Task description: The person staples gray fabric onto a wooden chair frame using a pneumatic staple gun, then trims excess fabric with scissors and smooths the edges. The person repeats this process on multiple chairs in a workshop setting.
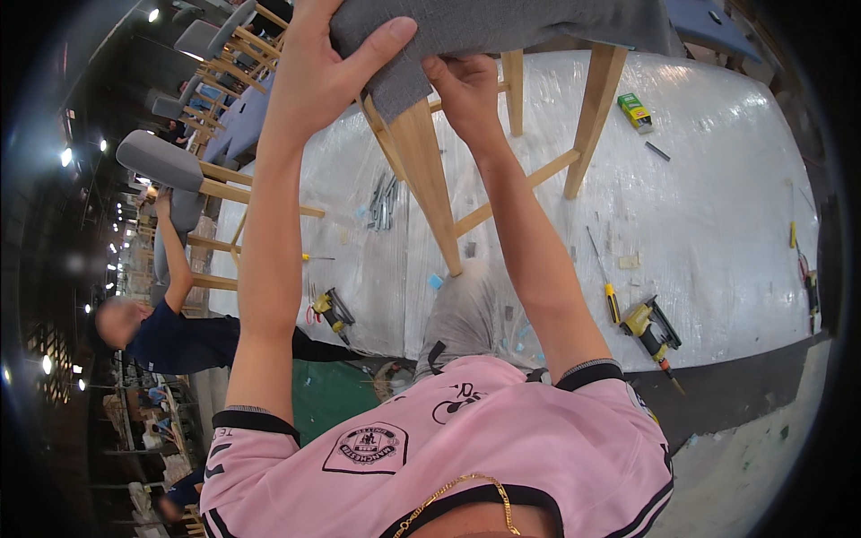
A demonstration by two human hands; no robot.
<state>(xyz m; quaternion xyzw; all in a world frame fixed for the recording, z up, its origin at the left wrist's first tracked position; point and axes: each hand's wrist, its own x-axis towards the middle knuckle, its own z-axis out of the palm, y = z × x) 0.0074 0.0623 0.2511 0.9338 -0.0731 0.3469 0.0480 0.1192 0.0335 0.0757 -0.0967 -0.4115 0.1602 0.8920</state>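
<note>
A chair with a dark grey fabric cover (493,29) and pale wooden legs (425,175) stands before me, its top cut off by the upper edge. My left hand (327,67) grips the cover's left side, thumb laid over the cloth; its other fingers are mostly out of view. Below the cover's lower edge, my right hand (468,94) is closed, thumb and forefinger pinched at the cloth beside the loose corner that hangs over the nearest leg. The chair's feet rest on a table (708,242) wrapped in clear plastic film.
A staple gun (651,332) and a yellow-handled screwdriver (611,300) lie at right; another staple gun (332,312) lies left. Metal pieces (383,203) are heaped behind the nearest leg. A green-yellow box (635,113) sits far right. A co-worker (184,332) handles a grey chair (161,161) at left.
</note>
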